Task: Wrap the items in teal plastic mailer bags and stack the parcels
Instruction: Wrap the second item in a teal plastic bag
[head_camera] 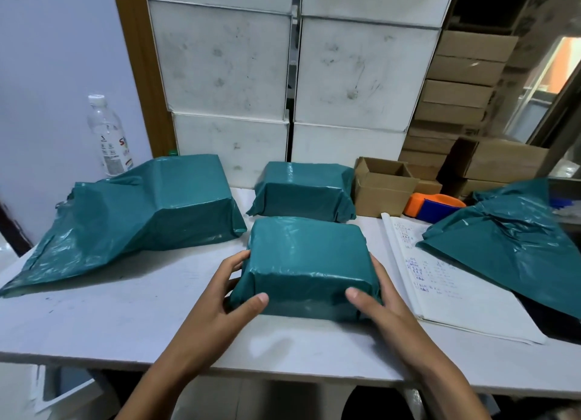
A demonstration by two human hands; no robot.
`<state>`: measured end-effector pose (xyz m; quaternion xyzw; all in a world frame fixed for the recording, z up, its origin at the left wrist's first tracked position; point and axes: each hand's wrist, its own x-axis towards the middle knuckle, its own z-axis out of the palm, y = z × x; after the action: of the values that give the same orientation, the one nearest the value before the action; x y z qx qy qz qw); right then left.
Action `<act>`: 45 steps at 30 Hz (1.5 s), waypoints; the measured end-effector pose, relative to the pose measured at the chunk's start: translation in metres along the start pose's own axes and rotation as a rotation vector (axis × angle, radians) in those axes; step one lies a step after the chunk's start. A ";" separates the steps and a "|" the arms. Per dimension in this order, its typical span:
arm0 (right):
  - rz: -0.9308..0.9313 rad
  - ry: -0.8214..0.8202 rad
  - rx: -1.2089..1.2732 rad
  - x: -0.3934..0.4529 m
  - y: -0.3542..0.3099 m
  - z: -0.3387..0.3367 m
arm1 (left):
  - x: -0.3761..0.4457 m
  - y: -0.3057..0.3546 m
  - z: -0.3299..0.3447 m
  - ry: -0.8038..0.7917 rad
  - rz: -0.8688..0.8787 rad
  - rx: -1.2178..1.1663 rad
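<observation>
Gripping the nearest teal parcel from both ends, the left hand and the right hand sit at the lower centre of the frame. Each thumb lies on the parcel's near face, while the other fingers, loosely spread, curl around its short sides. This parcel rests on the white table, fully wrapped and taut.

Just behind it, at the centre of the frame, lies a second wrapped parcel, apart from the first by a narrow gap. At left, a larger teal mailer bag holds a boxy item at its far end; its open tail spreads flat toward the left edge. At right, a crumpled teal bag lies partly over an open notebook bearing handwritten blue notes too small to read.

A small open cardboard box stands right of the second parcel; what it holds cannot be seen. Beside it sits an orange and blue tape dispenser. At upper left, a clear plastic bottle with a white cap carries a label showing a red letter "S"; the rest is illegible. Scuffed white boxes are stacked behind, with brown cartons to the right.
</observation>
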<state>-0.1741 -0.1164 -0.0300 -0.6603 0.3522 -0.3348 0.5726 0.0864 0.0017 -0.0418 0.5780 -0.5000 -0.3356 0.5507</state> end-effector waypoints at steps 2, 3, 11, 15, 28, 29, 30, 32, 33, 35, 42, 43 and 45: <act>0.001 0.002 -0.041 -0.001 0.000 0.000 | 0.001 -0.002 0.000 0.016 0.006 0.013; 0.006 0.007 -0.048 -0.001 -0.001 -0.001 | 0.001 -0.003 0.000 0.023 0.008 0.020; -0.157 0.262 -0.447 0.013 -0.039 -0.009 | 0.025 0.041 -0.011 0.192 0.220 0.375; -0.326 0.227 -0.713 0.053 -0.066 0.020 | 0.069 0.075 0.019 0.036 0.223 0.672; -0.127 0.132 -1.021 0.100 -0.046 0.039 | 0.110 0.063 0.050 -0.047 0.064 1.032; -0.117 0.136 -0.995 0.101 -0.046 0.038 | 0.111 0.064 0.050 -0.047 0.042 1.044; -0.100 0.145 -0.958 0.101 -0.045 0.036 | 0.111 0.065 0.049 -0.054 0.016 1.046; -0.071 0.161 -0.870 0.101 -0.044 0.033 | 0.114 0.063 0.043 -0.079 -0.052 1.001; -0.060 0.156 -0.826 0.102 -0.043 0.030 | 0.115 0.060 0.038 -0.092 -0.089 0.957; -0.033 0.130 -0.719 0.103 -0.039 0.024 | 0.117 0.056 0.029 -0.088 -0.127 0.856; -0.003 0.148 -0.279 0.096 -0.026 0.007 | 0.116 0.047 0.026 -0.001 -0.092 0.667; 0.013 0.182 -0.212 0.095 -0.024 0.006 | 0.116 0.047 0.026 0.013 -0.084 0.630; 0.052 0.226 -0.071 0.094 -0.019 0.004 | 0.115 0.043 0.025 0.038 -0.084 0.555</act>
<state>-0.1195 -0.1925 -0.0081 -0.6288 0.4430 -0.3797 0.5141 0.0860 -0.1104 0.0142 0.7332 -0.5380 -0.1974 0.3662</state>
